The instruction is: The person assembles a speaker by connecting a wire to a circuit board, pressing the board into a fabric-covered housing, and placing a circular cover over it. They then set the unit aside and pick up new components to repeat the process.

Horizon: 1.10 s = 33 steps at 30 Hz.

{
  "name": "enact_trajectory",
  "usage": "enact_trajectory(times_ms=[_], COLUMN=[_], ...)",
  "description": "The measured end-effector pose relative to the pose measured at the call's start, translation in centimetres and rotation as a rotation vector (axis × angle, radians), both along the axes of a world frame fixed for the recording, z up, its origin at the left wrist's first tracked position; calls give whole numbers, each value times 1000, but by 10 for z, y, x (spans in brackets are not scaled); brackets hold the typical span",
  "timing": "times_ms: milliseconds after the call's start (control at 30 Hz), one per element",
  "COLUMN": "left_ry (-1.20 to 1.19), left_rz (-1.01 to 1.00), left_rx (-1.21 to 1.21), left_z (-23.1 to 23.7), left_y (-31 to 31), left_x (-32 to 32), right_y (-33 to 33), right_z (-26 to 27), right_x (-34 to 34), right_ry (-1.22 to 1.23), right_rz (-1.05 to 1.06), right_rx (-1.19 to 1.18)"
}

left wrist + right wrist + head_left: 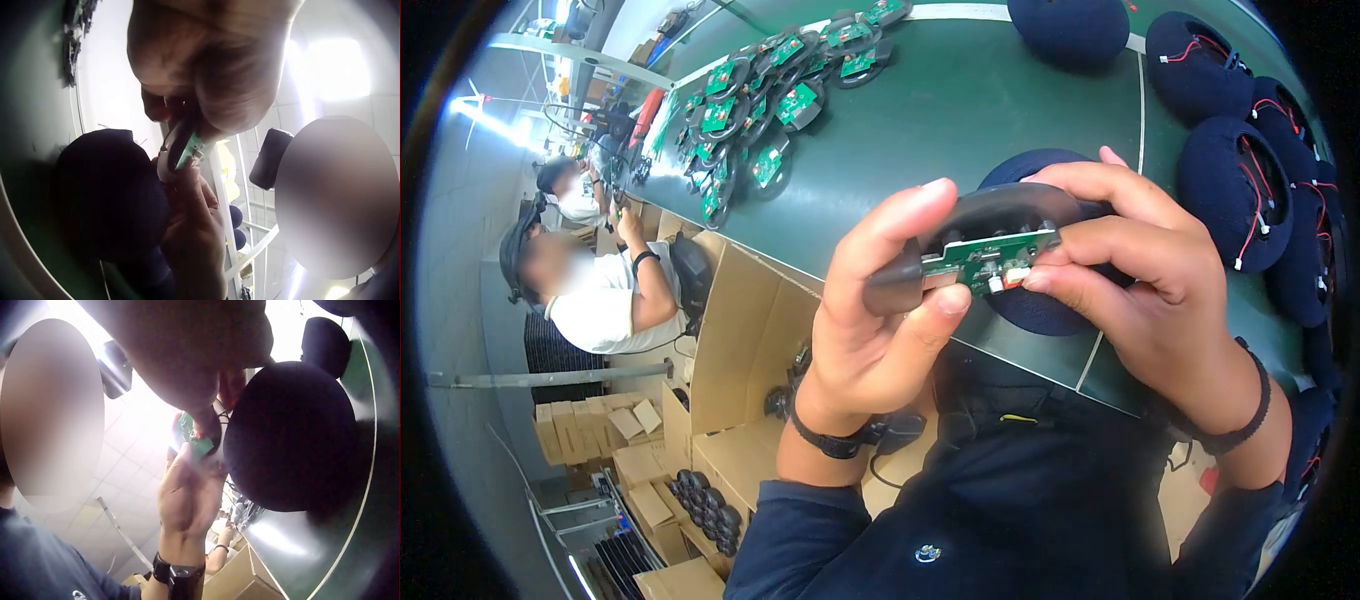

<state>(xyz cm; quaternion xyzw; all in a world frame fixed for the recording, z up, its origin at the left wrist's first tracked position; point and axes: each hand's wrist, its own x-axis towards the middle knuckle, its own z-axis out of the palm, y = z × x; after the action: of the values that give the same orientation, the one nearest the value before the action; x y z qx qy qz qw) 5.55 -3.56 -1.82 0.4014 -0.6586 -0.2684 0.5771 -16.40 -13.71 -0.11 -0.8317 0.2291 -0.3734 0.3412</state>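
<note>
- Head: toward two o'clock, the left hand (868, 335) grips a black casing (995, 207) with curled fingers; the right hand (1162, 252) pinches its green circuit board (982, 262);
- Left wrist: dark pad (109, 194) at the board's eight o'clock;
- Right wrist: pad at three.

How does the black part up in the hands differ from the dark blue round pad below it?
The black part is held between left hand and right hand; the blue pad lies on the table. The black part looks shiny, the blue pad matte. The black part carries a green circuit board; the blue pad shows none. Both are dark with curved outlines.
</note>
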Motion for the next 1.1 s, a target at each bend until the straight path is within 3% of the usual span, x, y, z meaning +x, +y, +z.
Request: enact_trajectory(times_ms=[267,367,733,1100], left_ry=[54,-71,330,261], left_rz=[-12,17,-39,9], left_rx=[-14,8,289,178], left_z=[-1,4,11,8], left_y=[-5,-5,-21,-19], left_x=[-8,-4,-7,-16], right_y=[-1,-5,-10,4], right_z=[-1,4,4,4], right_x=[1,-4,-2,-4], right_ry=[1,60,-35,-55], right_rz=[11,45,105,-17], right_rx=[94,120,95,229])
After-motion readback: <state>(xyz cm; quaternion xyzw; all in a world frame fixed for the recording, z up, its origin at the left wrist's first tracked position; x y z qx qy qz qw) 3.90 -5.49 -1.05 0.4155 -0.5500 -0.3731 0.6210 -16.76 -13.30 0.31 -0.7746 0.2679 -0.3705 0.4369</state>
